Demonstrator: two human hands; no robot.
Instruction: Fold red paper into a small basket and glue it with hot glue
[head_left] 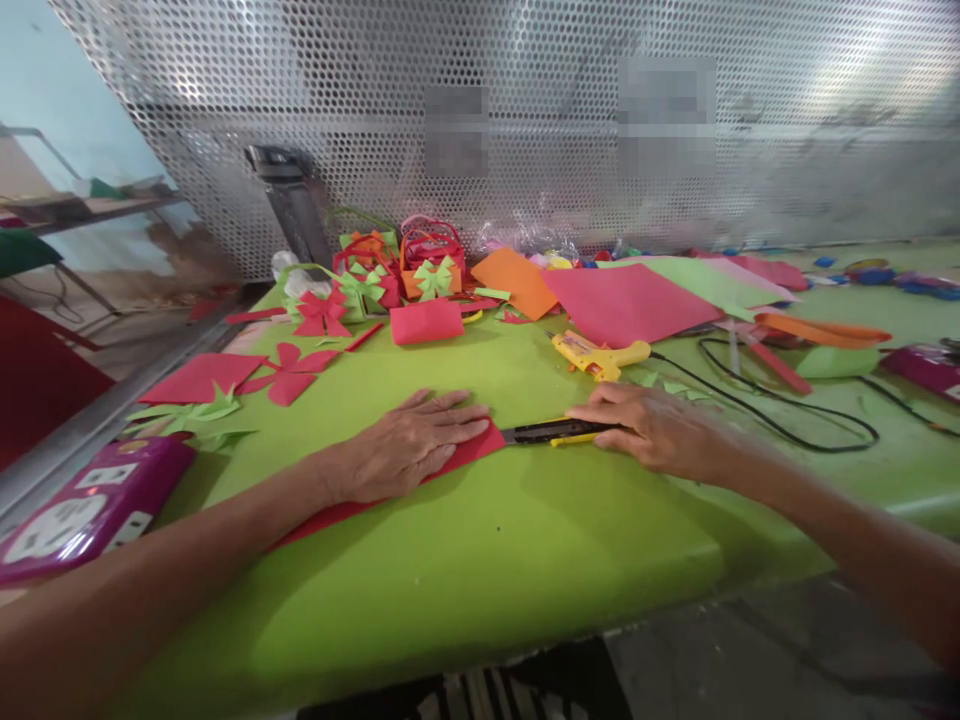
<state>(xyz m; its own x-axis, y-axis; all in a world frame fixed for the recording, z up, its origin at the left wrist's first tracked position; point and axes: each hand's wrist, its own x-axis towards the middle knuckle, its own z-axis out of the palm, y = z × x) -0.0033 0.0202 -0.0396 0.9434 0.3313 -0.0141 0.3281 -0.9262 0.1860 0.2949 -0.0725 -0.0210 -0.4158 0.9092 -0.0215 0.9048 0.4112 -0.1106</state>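
Observation:
My left hand (414,446) lies flat, fingers stretched, on a red folded sheet (480,447) that looks like paper or felt; much of the sheet is hidden under the hand and forearm. In my right hand (649,430) is a black and yellow utility knife (541,432). Its blade points left and meets the sheet's right end. Just beyond the right hand rests a yellow glue gun (598,354). Red petal shapes (289,375) and a small red folded piece (427,322) lie farther back on the green table cover (525,580).
At the back stand small decorated baskets (431,262) and a dark bottle (289,205) before a perforated metal panel (360,90). Red, orange and green sheets (626,300) are stacked behind the glue gun. A black cord (787,438) loops at right; a purple box (94,505) sits at left.

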